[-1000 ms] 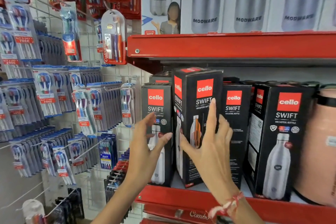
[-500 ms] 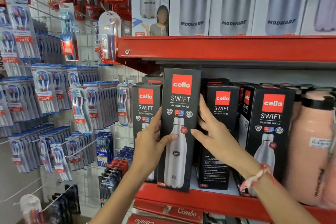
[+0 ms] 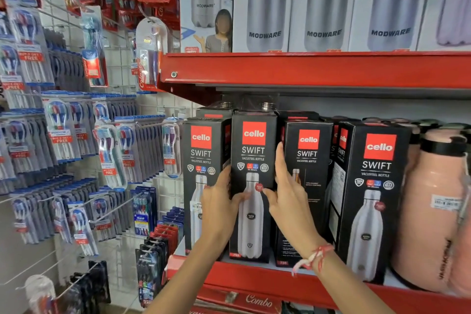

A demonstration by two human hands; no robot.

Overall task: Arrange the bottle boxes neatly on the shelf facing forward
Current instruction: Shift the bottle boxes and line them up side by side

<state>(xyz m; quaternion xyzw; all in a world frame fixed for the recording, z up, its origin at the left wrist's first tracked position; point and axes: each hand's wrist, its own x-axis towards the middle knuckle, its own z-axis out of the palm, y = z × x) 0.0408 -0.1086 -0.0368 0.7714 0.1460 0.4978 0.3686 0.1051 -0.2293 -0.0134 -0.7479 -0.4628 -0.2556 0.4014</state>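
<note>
Nearest, the left hand (image 3: pixel 219 209) and right hand (image 3: pixel 288 199) clasp the second bottle box (image 3: pixel 252 186) from either side, thumbs across its front; it stands upright on the red shelf (image 3: pixel 254 280), face forward, beside the first box (image 3: pixel 201 181); judging by this, two fronts are squared, while the third box (image 3: pixel 308 160) sits further back and the fourth box (image 3: pixel 369 199) is angled, so both seem left to straighten; each reads "cello SWIFT VACUSTEEL BOTTLE"; above, grey cartons (image 3: pixel 323 7) read "MODWARE".
</note>
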